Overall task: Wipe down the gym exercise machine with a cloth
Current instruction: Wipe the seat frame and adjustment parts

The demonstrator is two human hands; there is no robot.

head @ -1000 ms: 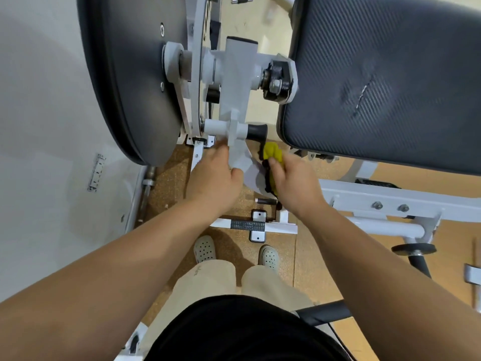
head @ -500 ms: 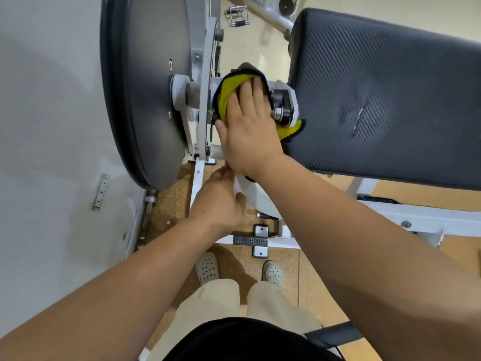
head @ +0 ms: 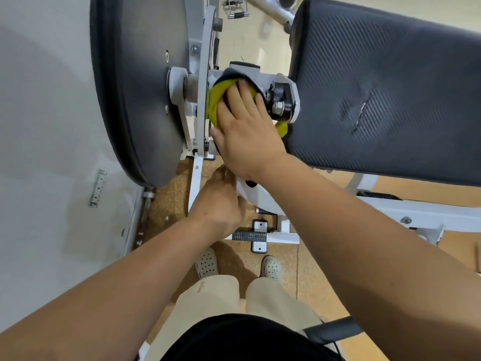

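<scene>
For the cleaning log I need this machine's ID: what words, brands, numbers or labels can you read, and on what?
No text here is legible.
Small print on the beige trouser leg: too small to read.
Marks on the strip on the wall: too blurred to read.
On the white machine frame, black seat pad and dark disc cover: no label in view.
</scene>
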